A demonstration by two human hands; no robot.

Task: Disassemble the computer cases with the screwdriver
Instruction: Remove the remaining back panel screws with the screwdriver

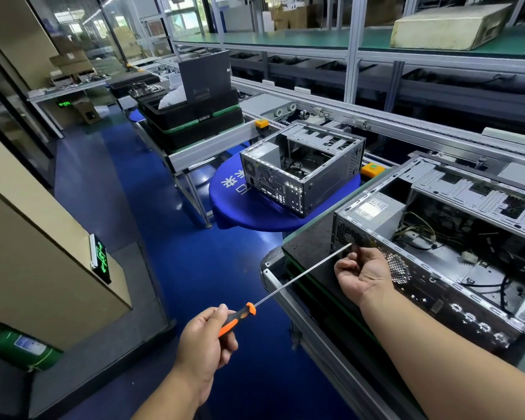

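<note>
The left hand (pixel 205 338) at 6 o'clock grips the orange-and-black handle of the screwdriver (pixel 297 275), whose long thin shaft runs up toward 2 o'clock and ends at the rear corner of the near case (pixel 437 237), beside the round vent of its power supply (pixel 373 212). The right hand (pixel 362 272), at about 4 o'clock, has its fingers curled in close to the tip; they seem to pinch or steady something small there, likely a screw or the tip itself, but what exactly cannot be told. The case lies open on the bench (pixel 308 242) at 3 o'clock, wires and bays exposed; a second open case (pixel 300 168) sits on a blue stool (pixel 246 207) just past centre toward 1 o'clock. My judgement is that a rear screw of the near case is being worked. The risks follow from the long shaft: held far back, the tip can wander off the screw head, slip, and jab the fingers next to it or round the head. A loosened screw could drop through the vent holes or off the bench edge to the blue floor (pixel 170 237). The case also sits near the bench corner, so a hard push might shift it.
</note>
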